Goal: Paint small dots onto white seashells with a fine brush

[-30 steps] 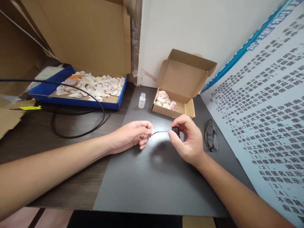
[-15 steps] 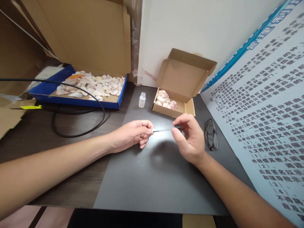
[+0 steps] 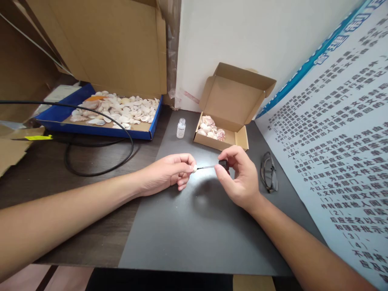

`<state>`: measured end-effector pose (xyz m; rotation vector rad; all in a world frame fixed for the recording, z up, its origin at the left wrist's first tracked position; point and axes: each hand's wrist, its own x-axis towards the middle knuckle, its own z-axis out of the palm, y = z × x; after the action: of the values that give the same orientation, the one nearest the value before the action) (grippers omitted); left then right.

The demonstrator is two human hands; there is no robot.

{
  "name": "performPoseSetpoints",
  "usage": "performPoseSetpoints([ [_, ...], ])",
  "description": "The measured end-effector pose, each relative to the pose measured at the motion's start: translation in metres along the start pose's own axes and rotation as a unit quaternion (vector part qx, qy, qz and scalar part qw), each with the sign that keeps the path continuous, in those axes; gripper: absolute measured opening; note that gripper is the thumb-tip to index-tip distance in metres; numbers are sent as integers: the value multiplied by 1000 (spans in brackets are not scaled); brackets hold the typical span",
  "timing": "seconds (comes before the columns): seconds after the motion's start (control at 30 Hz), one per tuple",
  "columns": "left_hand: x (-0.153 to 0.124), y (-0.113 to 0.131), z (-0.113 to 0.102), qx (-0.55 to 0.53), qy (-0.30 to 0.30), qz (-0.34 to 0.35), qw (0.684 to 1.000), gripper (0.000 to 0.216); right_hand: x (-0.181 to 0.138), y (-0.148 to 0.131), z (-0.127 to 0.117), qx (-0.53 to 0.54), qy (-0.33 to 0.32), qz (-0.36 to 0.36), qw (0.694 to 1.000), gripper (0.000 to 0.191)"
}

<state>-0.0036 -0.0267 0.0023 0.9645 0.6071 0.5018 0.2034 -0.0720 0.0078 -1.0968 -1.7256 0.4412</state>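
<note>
My left hand [image 3: 171,173] pinches a small whitish shell [image 3: 194,168] between thumb and fingertips, above the dark mat [image 3: 188,234]. Opposite it, my right hand [image 3: 242,180] grips the black cap of a bottle brush [image 3: 223,164]. The brush's thin stem points left, and its dark tip is at the shell; whether it touches is too small to tell. Beyond my hands a small clear bottle [image 3: 181,128] with a white label stands upright, its cap off.
A small open cardboard box [image 3: 212,142] holds several shells behind my right hand. To the left, a blue-edged tray [image 3: 127,131] is full of pale shells, with a black cable [image 3: 132,149] looping in front. Folded glasses [image 3: 269,173] lie at right, beside a printed poster [image 3: 342,161].
My right hand has shifted slightly left and turned, so more of the black cap shows. The left hand stays almost in place with the shell.
</note>
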Motion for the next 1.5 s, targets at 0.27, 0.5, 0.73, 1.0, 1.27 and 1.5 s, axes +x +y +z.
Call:
performPoseSetpoints([
  [0.27, 0, -1, -1, 1, -5, 1, 1000, 15, 0, 0, 0, -1, -3, 2, 1000, 15],
  [0.5, 0, -1, -1, -1, -6, 1, 1000, 14, 1, 1, 0, 18, -1, -13, 1000, 14],
  [0.73, 0, 0, 0, -16, -1, 1, 1000, 13, 1, -1, 0, 2, -1, -6, 1000, 14],
  [1.0, 0, 1, 2, -3, 9, 5, 1000, 17, 0, 1, 0, 7, -12, -3, 1000, 14],
  [1.27, 1, -1, 0, 8, 9, 10, 1000, 17, 1, 1, 2, 8, -24, 6, 1000, 15],
  [1.5, 0, -1, 0, 1, 11, 5, 1000, 16, 0, 2, 1, 21, -11, -16, 1000, 16],
])
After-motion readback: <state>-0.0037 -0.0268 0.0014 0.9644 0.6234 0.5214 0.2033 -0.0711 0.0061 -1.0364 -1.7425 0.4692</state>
